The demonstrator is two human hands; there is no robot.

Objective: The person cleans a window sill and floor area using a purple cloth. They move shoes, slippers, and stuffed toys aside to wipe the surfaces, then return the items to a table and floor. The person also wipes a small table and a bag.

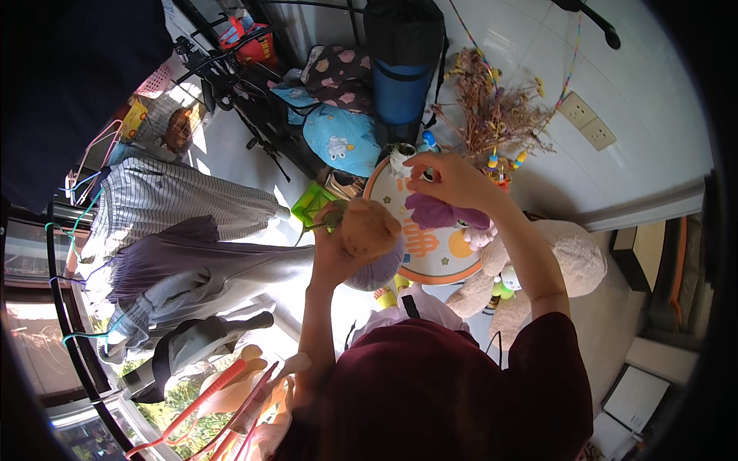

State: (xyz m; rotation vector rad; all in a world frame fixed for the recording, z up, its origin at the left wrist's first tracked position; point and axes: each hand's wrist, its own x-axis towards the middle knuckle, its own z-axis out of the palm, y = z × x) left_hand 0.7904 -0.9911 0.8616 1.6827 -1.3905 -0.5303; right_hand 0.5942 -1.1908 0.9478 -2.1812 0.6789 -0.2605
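Observation:
My left hand [336, 253] grips a plush toy with a fuzzy brown head [371, 229]; a round lilac part [377, 268] shows below it, and something dark green lies by my fingers. My right hand [441, 176] is raised over a round table [392, 199] with an orange rim; its thumb and fingers are curved apart and hold nothing that I can see. Beneath that hand lies a purple plush or cloth item [441, 213]. At the table's far edge stands a white pot [402, 158] with a small plant.
Clothes [190, 199] hang from a rack on the left. A bright green plastic basket [313, 201] is beside the table. Dried flowers [490, 109], a blue and black cylindrical bag [402, 86] and a blue cushion [340, 141] stand beyond. A large plush bear [568, 256] sits at right.

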